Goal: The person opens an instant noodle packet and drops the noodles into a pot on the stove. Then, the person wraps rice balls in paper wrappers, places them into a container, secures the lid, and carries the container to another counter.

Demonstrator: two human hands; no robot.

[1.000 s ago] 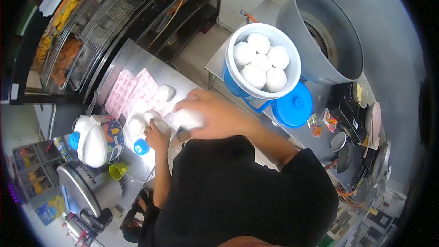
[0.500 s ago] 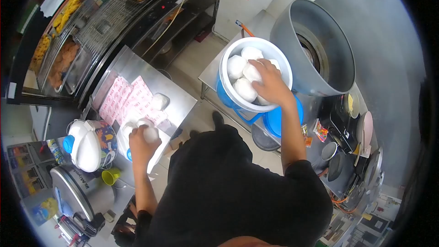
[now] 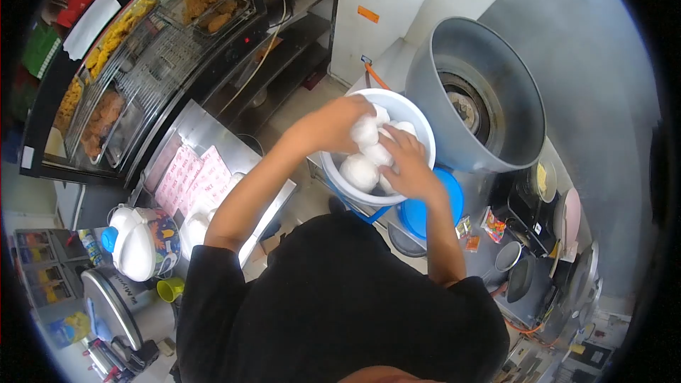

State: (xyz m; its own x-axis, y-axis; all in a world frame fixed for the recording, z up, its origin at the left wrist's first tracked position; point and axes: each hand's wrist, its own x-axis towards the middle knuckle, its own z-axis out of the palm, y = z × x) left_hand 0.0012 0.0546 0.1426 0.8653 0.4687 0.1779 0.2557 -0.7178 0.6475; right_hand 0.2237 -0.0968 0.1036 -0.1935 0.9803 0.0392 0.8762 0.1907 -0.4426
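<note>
A white bucket (image 3: 428, 130) holds several round white wrapped bundles (image 3: 360, 173). My left hand (image 3: 332, 125) reaches over the bucket's left rim, its fingers curled round a white bundle (image 3: 364, 132) near the top of the pile. From the right side, my right hand (image 3: 411, 164) has its fingers bent over another white bundle (image 3: 377, 154) beside it. The undersides of both bundles are hidden by the pile and my fingers.
A large grey metal pot (image 3: 418, 71) stands right behind the bucket. A blue lid (image 3: 447, 206) lies in front. On the left table (image 3: 193, 122) are pink printed papers (image 3: 206, 177) and a patterned container (image 3: 162, 235). A glass food case (image 3: 152, 50) is beyond.
My left hand has moved from the white bundles on the left table across to the bucket. My right hand remains in the bucket, shifted slightly. The view has tilted a little.
</note>
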